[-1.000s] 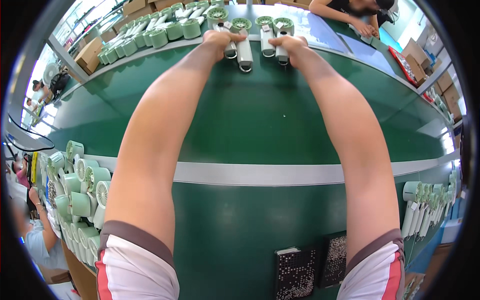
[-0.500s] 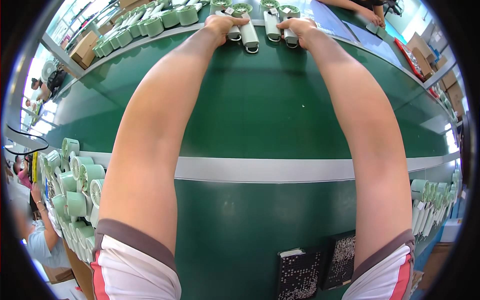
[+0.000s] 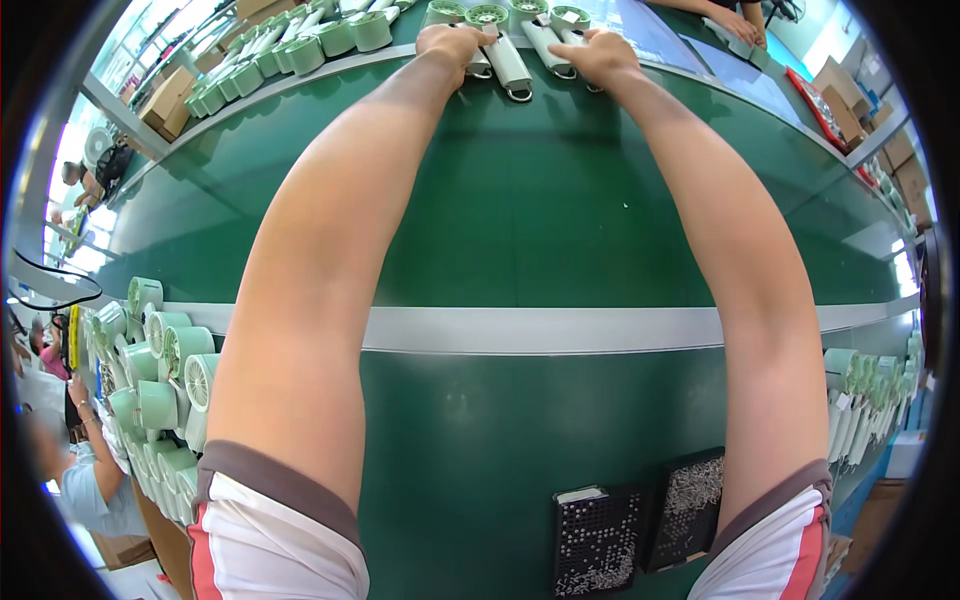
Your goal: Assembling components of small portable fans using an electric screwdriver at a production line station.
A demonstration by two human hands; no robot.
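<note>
Both my arms reach to the far side of the green work surface (image 3: 540,220). There my left hand (image 3: 455,45) is closed around the handles of handheld fans with pale green round heads; one white fan handle (image 3: 508,68) lies at its fingertips, ending in a small loop. My right hand (image 3: 607,58) grips another handheld fan, whose green head (image 3: 570,17) shows past the fingers while the hand hides most of its handle. Between the hands a tilted white handle (image 3: 546,48) lies close to my right fingers. The undersides of both hands are hidden.
Rows of fans (image 3: 335,38) lie at the far left, and more are heaped at the left (image 3: 158,405) and right (image 3: 850,420). Two black trays of screws (image 3: 597,540) (image 3: 690,505) sit near my right forearm. Another person's hands (image 3: 745,28) hold a fan at the far right.
The fans by my two hands have come closer together. The pair at the right has slid left and tilted, and my left hand has shifted slightly right.
</note>
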